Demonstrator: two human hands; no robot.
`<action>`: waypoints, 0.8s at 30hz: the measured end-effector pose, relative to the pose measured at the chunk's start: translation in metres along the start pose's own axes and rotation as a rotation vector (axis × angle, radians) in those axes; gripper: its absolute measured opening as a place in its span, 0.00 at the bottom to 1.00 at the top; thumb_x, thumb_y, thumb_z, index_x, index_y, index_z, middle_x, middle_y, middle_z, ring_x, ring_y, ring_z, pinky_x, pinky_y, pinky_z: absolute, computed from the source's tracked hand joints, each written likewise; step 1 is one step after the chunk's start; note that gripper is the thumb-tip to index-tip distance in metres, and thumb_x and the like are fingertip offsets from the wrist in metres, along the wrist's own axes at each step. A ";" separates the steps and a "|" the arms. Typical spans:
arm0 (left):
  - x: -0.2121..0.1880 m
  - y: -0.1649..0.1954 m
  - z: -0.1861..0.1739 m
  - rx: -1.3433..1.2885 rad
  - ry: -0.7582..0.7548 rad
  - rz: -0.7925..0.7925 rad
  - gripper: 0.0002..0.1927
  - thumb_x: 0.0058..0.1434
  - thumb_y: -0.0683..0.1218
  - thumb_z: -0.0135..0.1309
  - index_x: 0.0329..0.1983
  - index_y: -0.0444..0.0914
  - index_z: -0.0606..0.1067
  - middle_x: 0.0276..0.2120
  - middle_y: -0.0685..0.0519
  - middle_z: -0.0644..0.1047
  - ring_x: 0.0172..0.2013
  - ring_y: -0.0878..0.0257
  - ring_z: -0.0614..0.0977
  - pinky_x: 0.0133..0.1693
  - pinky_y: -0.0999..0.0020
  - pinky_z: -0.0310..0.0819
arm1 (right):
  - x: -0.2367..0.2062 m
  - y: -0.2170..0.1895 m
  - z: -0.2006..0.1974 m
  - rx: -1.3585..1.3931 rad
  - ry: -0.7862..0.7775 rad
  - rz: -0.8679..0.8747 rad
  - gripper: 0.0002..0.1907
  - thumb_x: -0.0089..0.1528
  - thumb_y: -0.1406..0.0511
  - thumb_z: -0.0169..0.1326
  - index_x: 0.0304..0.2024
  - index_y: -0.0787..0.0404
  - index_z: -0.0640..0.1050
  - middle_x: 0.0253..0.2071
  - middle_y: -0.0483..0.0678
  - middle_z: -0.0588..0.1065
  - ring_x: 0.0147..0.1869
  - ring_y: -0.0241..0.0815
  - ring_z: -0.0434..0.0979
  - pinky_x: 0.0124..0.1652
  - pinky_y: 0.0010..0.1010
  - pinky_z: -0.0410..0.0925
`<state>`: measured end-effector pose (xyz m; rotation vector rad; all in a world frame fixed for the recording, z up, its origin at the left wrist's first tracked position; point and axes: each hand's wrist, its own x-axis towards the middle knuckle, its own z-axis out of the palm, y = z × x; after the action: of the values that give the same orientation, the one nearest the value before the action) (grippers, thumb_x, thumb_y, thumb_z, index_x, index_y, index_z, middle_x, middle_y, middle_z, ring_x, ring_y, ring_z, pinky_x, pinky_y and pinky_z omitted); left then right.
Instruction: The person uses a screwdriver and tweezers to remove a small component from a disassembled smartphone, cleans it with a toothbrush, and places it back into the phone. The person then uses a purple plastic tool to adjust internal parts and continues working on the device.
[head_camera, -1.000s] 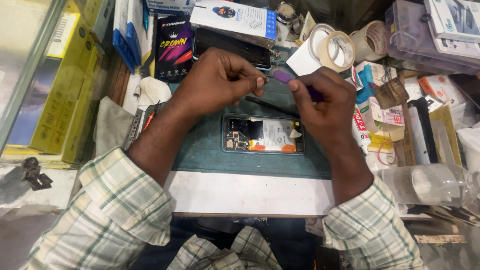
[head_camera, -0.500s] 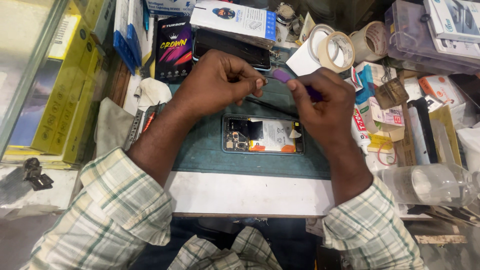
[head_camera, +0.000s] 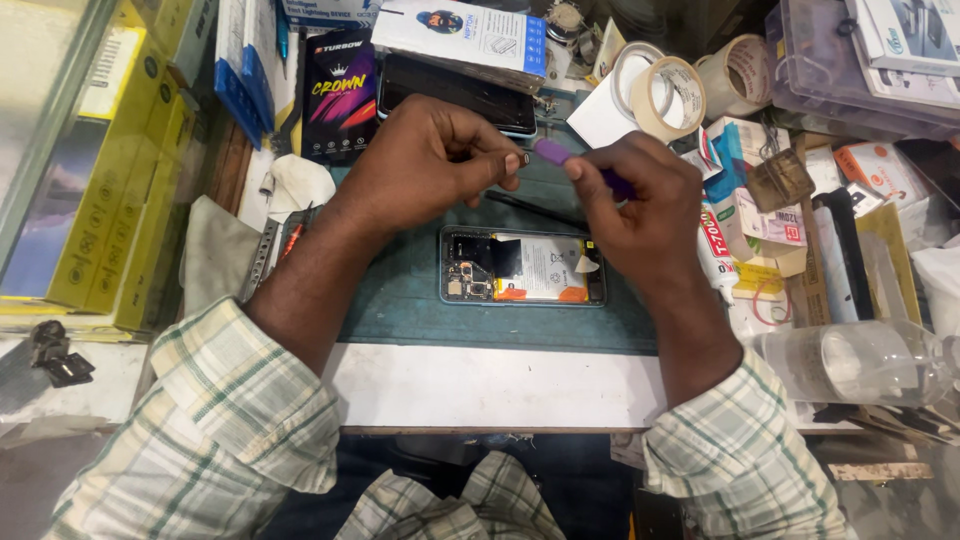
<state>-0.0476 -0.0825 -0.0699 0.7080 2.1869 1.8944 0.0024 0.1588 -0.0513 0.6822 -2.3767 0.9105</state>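
An opened phone (head_camera: 522, 266) lies face down on a teal mat (head_camera: 400, 300), its battery and circuit board exposed. Above it my left hand (head_camera: 430, 160) pinches a tiny dark part between thumb and fingertips. My right hand (head_camera: 640, 215) grips a purple-handled tool (head_camera: 553, 153), whose end meets the left fingertips. A thin black tool (head_camera: 535, 208) rests on the mat between my hands and the phone.
Tape rolls (head_camera: 668, 95) and a dark phone (head_camera: 450, 95) lie at the back. Yellow boxes (head_camera: 110, 180) stack at left. Glue tubes (head_camera: 718, 250), small cartons and a clear plastic bottle (head_camera: 860, 362) crowd the right. A white strip (head_camera: 490, 385) edges the bench front.
Both hands stay together above the phone; the fingers have shifted only slightly around the small part and the purple tool.
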 end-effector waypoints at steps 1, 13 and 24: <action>0.000 -0.001 0.000 0.008 0.007 -0.001 0.06 0.65 0.44 0.61 0.38 0.36 0.83 0.31 0.52 0.85 0.30 0.72 0.85 0.30 0.75 0.79 | 0.000 0.000 0.000 0.007 0.000 -0.017 0.06 0.69 0.69 0.63 0.38 0.66 0.81 0.29 0.45 0.73 0.29 0.33 0.71 0.30 0.26 0.60; 0.002 -0.003 0.000 -0.049 -0.027 0.043 0.06 0.64 0.43 0.60 0.40 0.35 0.83 0.32 0.53 0.85 0.31 0.72 0.84 0.30 0.75 0.79 | 0.002 0.004 -0.002 0.007 -0.068 -0.079 0.07 0.68 0.67 0.64 0.38 0.65 0.81 0.30 0.46 0.74 0.29 0.33 0.71 0.29 0.26 0.62; 0.001 -0.002 -0.002 -0.005 0.009 0.010 0.06 0.64 0.43 0.60 0.40 0.36 0.83 0.32 0.53 0.85 0.30 0.72 0.84 0.31 0.75 0.80 | 0.000 0.017 -0.003 -0.097 0.048 0.020 0.07 0.70 0.67 0.64 0.39 0.65 0.82 0.30 0.47 0.73 0.31 0.35 0.71 0.32 0.29 0.62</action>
<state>-0.0497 -0.0837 -0.0711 0.7121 2.1877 1.9109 -0.0073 0.1718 -0.0567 0.5936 -2.3714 0.8053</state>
